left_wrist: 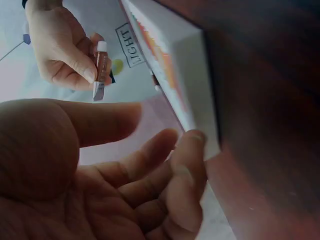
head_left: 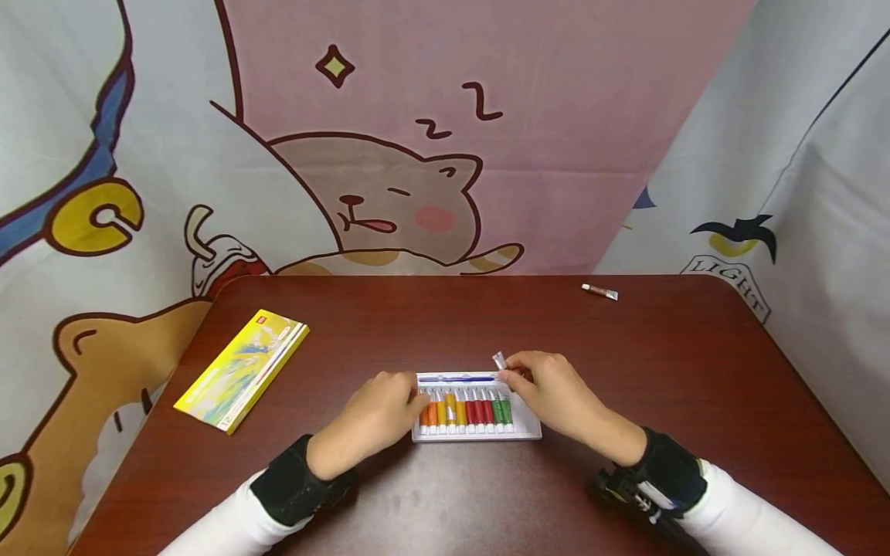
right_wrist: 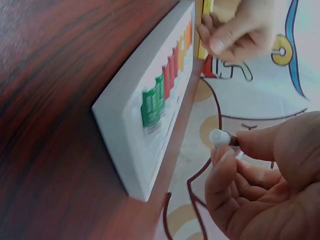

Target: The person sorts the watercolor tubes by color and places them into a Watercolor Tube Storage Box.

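A white plastic tray (head_left: 528,429) lies on the table, holding a row of paint tubes (head_left: 480,411) in orange, yellow, red and green. Along its far side runs a blue-handled paintbrush (head_left: 455,379). Over the tray's far right corner, my right hand (head_left: 559,386) pinches a small brown paint tube (left_wrist: 101,67) between thumb and fingers; its white cap (right_wrist: 220,138) faces the right wrist camera. My left hand (head_left: 375,409) is at the tray's left end, fingertips (left_wrist: 196,137) against the edge. Its thumb (left_wrist: 107,122) stands apart from the other fingers.
A yellow paint box (head_left: 242,372) lies angled on the left of the table. Near the back edge, to the right, is another brown paint tube (head_left: 599,292). A printed cloth (head_left: 556,116) hangs behind the dark red wooden table (head_left: 695,371).
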`<state>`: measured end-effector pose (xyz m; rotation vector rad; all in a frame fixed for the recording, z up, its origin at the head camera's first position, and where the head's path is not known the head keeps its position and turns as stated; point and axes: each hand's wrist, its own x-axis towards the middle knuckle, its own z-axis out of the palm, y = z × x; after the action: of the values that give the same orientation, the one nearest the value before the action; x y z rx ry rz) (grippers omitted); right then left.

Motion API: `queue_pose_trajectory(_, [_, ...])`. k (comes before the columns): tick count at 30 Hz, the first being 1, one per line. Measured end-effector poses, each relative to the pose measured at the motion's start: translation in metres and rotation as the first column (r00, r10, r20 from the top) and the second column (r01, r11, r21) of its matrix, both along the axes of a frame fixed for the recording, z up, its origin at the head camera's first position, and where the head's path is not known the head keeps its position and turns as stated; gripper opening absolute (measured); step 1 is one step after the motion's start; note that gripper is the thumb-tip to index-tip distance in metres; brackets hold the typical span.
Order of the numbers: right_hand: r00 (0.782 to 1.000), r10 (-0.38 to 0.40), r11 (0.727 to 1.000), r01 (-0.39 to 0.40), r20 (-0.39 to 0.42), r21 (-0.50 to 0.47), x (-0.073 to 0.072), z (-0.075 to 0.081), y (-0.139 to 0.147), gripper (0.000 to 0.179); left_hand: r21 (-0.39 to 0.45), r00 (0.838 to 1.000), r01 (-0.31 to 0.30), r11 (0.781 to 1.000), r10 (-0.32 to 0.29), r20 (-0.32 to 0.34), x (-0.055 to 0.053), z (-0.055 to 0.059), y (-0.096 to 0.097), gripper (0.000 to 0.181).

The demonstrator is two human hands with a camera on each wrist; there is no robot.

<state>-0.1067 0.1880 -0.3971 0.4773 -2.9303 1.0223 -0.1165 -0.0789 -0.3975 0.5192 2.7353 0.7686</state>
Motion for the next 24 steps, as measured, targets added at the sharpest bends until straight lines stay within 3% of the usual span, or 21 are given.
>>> queue_pose_trajectory(3, [0.996,-0.031,0.999,0.034,0.081,-0.035,-0.004,-0.002,0.006,0.01,-0.034,1.0,-0.004,0.999,0.003,-0.023,-0.001,-0.006,-0.004,0.032])
queue_pose_trajectory(8, [0.987,-0.038,0.997,0.047,0.159,-0.054,-0.005,-0.006,0.013,0.007,0.001,1.0,0.019,1.0,-0.019,-0.013,-0.003,-0.011,-0.008,0.038])
queue_pose_trajectory(14, [0.981,-0.026,0.996,0.041,0.192,-0.077,0.001,-0.012,0.014,0.005,0.012,1.0,0.012,1.0,-0.012,0.022,-0.004,-0.012,-0.008,0.034])
queue_pose_trajectory(19, [0.977,-0.002,0.996,0.022,0.213,-0.092,0.006,-0.015,0.012,0.02,0.01,0.999,0.012,1.0,-0.013,0.032,-0.005,-0.014,-0.01,0.036])
queue_pose_trajectory(24, [0.98,-0.012,0.999,0.02,0.196,-0.035,0.008,-0.018,0.007,0.032,0.012,0.999,0.011,1.0,-0.012,0.044,-0.005,-0.015,-0.01,0.033])
